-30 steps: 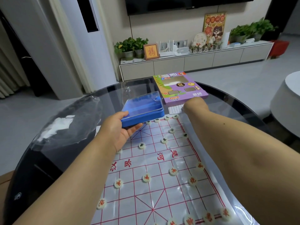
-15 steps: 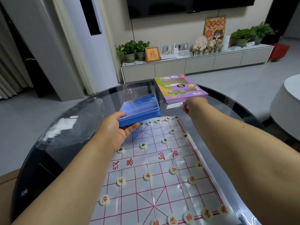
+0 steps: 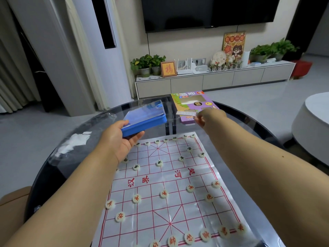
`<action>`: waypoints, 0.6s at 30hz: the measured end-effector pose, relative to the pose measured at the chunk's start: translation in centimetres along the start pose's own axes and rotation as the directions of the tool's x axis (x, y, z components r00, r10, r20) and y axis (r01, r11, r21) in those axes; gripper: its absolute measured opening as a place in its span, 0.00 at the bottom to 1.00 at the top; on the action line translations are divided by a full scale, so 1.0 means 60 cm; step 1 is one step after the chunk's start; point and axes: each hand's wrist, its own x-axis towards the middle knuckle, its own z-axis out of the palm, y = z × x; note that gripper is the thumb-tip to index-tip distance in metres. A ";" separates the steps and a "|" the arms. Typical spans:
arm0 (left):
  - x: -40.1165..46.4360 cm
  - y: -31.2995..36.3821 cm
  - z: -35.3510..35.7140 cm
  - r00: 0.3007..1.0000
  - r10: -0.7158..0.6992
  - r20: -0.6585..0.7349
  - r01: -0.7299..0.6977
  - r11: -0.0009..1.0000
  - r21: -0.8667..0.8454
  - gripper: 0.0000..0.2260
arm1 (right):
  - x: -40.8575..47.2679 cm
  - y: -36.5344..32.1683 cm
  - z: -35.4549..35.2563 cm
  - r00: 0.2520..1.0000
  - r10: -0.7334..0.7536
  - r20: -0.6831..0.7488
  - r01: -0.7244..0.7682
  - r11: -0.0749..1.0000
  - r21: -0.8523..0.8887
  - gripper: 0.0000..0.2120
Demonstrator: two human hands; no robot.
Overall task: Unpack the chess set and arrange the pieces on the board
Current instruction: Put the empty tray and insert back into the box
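A white paper board (image 3: 170, 177) with red grid lines lies on the dark glass table (image 3: 252, 129). Round cream pieces with green marks (image 3: 159, 163) stand on its far half, red-marked ones (image 3: 163, 193) on the near half. My left hand (image 3: 121, 139) holds a flat blue plastic case (image 3: 144, 118) with a clear lid, raised above the board's far left corner. My right hand (image 3: 206, 116) pinches a small white paper slip (image 3: 186, 113) just in front of the purple cardboard box (image 3: 192, 104) at the table's far edge.
A crumpled clear plastic wrap with white paper (image 3: 74, 143) lies on the table's left side. A white round stool (image 3: 311, 127) stands to the right of the table. A TV cabinet (image 3: 213, 79) with plants runs along the far wall.
My left hand has lifted the blue case up and away from the board. My right hand picked the white slip off the table and raised it toward the purple box.
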 end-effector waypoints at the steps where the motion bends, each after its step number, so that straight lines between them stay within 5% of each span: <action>1: 0.001 0.003 -0.003 1.000 0.009 -0.005 -0.009 1.000 0.001 0.13 | 0.006 -0.001 0.009 0.999 0.046 0.015 -0.047 0.997 0.066 0.06; 3: 0.008 0.010 -0.007 0.999 0.030 -0.015 -0.031 0.999 -0.016 0.14 | 0.006 -0.007 0.032 0.999 0.040 0.024 -0.041 0.997 0.059 0.05; 9: 0.055 0.040 -0.013 0.995 0.087 -0.052 -0.090 0.995 -0.039 0.15 | 0.033 0.016 0.079 0.933 -0.243 0.266 0.328 0.878 -0.350 0.13; 18: 0.153 0.054 -0.002 0.993 0.110 -0.049 -0.111 0.994 -0.017 0.14 | 0.129 0.037 0.196 0.880 -0.331 0.341 0.475 0.593 -0.650 0.12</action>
